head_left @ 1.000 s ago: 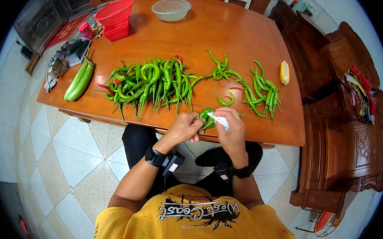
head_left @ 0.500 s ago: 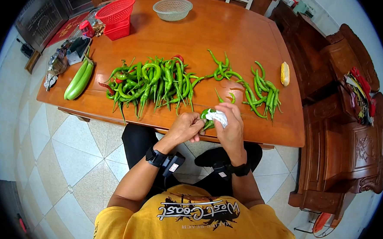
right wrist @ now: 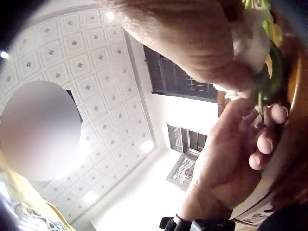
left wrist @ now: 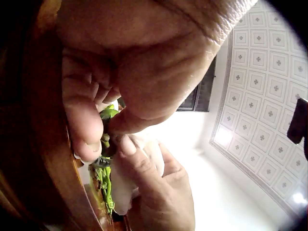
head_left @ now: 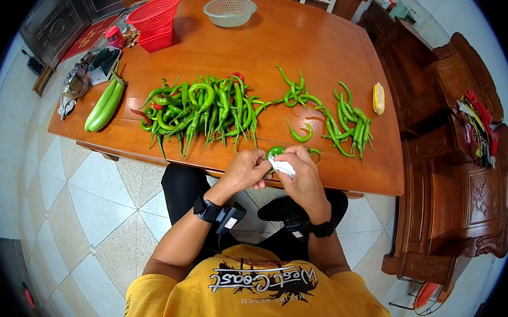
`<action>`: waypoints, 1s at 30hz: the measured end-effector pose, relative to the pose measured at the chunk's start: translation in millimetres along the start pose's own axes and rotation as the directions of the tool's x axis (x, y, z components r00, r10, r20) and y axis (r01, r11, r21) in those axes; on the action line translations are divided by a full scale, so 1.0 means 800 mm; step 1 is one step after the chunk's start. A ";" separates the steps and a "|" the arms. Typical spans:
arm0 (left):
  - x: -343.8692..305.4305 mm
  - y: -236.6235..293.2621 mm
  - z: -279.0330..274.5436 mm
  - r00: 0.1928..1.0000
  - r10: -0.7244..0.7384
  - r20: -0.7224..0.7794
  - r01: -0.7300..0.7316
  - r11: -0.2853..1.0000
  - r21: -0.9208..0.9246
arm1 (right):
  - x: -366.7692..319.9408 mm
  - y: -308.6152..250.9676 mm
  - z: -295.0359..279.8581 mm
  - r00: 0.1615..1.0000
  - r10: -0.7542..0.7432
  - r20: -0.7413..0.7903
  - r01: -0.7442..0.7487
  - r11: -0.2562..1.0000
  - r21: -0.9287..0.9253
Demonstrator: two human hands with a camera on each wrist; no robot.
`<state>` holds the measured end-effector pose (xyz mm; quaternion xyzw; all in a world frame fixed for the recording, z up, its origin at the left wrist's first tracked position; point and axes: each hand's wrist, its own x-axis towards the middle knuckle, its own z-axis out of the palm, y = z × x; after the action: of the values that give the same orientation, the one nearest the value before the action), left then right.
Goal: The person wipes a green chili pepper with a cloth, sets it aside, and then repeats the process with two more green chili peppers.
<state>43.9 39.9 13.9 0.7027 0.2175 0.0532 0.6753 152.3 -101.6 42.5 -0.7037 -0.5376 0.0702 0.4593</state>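
At the table's front edge, my left hand [head_left: 245, 168] pinches a curled green chili pepper [head_left: 275, 152] by its stem end between thumb and fingers. My right hand [head_left: 304, 179] grips a crumpled white tissue [head_left: 283, 167] and presses it against the pepper from the right. In the right wrist view the pepper [right wrist: 276, 72] curves dark green beside the tissue [right wrist: 255, 43], its thin stem running into the left hand's fingers. The right thumb and the tissue hide part of the pepper. Just beyond the hands lies another curved chili [head_left: 299, 132].
A large pile of green chilies [head_left: 202, 110] with a few red ones lies left of centre; a smaller group [head_left: 353, 126] is on the right. Eggplants [head_left: 105, 107], a red basket [head_left: 153, 16], a pale basket [head_left: 229, 12] and a corn cob [head_left: 378, 98] stand farther out on the table [head_left: 306, 40].
My right hand with the tissue has lifted a little, then come down left over the pepper, closer to the left hand. The left hand keeps its pinch in nearly the same spot.
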 end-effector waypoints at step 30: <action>0.001 -0.006 -0.001 0.999 0.005 0.043 -0.007 0.998 0.063 | 0.003 0.007 0.024 0.981 0.032 -0.193 -0.050 0.995 -0.091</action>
<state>43.0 40.8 9.5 0.7254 0.2025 0.0334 0.6570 146.1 -88.7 28.6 -0.7391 -0.4792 -0.0138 0.4732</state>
